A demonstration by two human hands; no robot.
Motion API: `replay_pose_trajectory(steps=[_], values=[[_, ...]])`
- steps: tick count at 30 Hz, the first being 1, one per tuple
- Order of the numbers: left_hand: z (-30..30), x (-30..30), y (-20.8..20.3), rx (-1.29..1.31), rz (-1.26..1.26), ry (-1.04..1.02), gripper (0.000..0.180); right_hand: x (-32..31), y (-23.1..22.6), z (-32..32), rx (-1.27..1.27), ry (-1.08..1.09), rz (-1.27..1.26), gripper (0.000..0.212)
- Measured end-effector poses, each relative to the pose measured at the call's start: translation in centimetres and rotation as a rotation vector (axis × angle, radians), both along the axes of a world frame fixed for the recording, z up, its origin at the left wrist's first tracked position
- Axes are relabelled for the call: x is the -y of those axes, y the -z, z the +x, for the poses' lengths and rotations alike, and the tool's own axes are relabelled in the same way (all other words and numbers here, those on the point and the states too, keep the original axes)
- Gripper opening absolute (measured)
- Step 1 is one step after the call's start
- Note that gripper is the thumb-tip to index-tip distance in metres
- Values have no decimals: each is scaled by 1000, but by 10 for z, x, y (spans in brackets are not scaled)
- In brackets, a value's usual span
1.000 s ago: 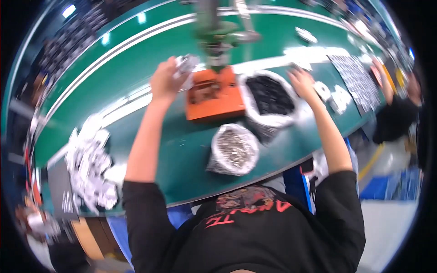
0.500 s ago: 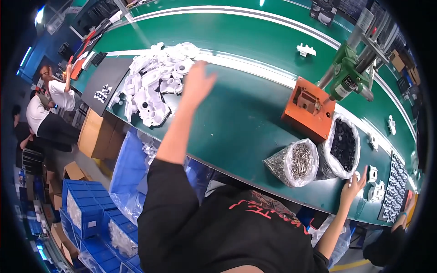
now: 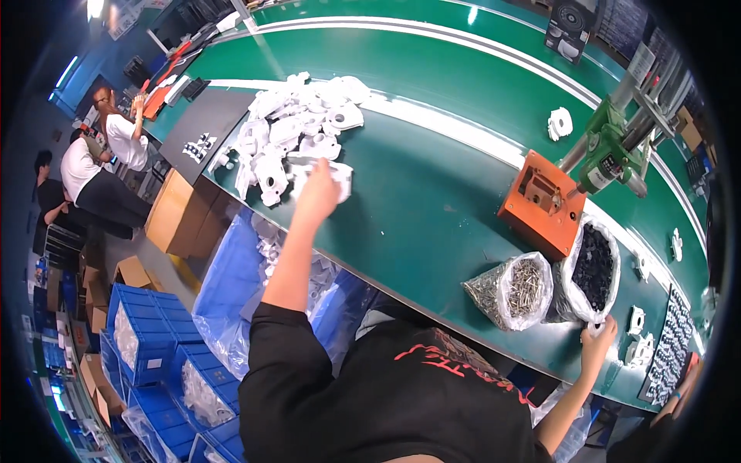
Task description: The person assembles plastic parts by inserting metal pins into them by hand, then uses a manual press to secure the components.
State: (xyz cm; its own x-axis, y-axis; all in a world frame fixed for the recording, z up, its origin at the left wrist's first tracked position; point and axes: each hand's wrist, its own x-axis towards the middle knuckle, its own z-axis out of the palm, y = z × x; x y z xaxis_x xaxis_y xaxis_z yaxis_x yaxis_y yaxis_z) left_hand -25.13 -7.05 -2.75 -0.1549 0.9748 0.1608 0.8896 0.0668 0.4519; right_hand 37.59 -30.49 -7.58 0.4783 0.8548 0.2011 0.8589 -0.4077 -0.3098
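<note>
A heap of white moulded plastic housings lies on the green workbench, left of centre. At the heap's near right edge, my left hand has its fingers closed on one white plastic housing, partly covered by the hand. Far to the right, my right hand is closed on a small white part, mostly hidden by the fingers. Just beyond that hand stands a clear bag of black parts. Beside it, a bag of metal screws leans open.
An orange fixture block sits under a green press. More white housings lie right of my right hand, by a board of small parts. Blue crates stand on the floor at left. Other people work at far left and right.
My left hand has come down toward me from above the heap's right side onto a housing. My right hand stays by the bag of black parts. The whole view has shifted slightly.
</note>
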Motion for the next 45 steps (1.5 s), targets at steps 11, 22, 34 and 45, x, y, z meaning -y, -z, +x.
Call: replay_pose_trajectory(steps=[11, 22, 34, 45], values=[[159, 6, -65, 1113, -159, 606, 24, 21, -70, -38, -359, -148, 471, 60], [263, 72, -66, 1710, -303, 719, 14, -68, -129, -241, -501, -721, 523, 73], [262, 105, -89, 1677, -415, 811, 21, -66, -103, -222, -1200, -656, 501, 97], [281, 111, -63, 1570, -280, 978, 40, -81, -110, -208, -874, -617, 597, 93]])
